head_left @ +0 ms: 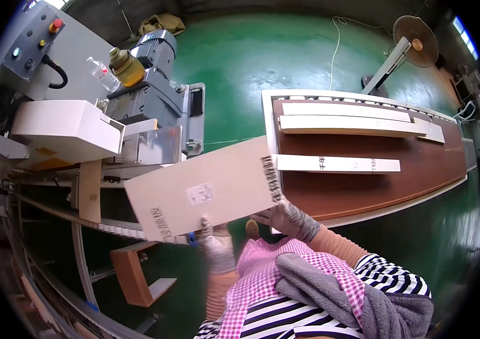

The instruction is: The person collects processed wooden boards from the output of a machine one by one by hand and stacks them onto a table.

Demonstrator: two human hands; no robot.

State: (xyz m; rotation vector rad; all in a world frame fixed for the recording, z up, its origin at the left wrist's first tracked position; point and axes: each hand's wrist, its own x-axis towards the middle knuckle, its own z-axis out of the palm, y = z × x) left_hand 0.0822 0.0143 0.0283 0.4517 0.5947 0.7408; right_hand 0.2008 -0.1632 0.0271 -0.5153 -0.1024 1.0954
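Observation:
I hold a large flat pale board [200,169], with printed marks and a small label, tilted over the gap between the machine and a low table. My left hand [216,244], in a light glove, grips its lower edge with the thumb on its face. My right hand [288,217], also gloved, holds its lower right corner. Beside that corner, long pale strips [339,163] lie on the brown top [364,195] of the low table, with more stacked strips [347,124] toward its far side.
A machine [62,130] with a button panel, motor [155,53], bottle [104,76] and jug [127,68] stands at left. A rail [115,230] runs below, an upright board [90,192] against it. A U-shaped brown piece [129,274] is lower left. A fan [415,44] and cord stand beyond the table.

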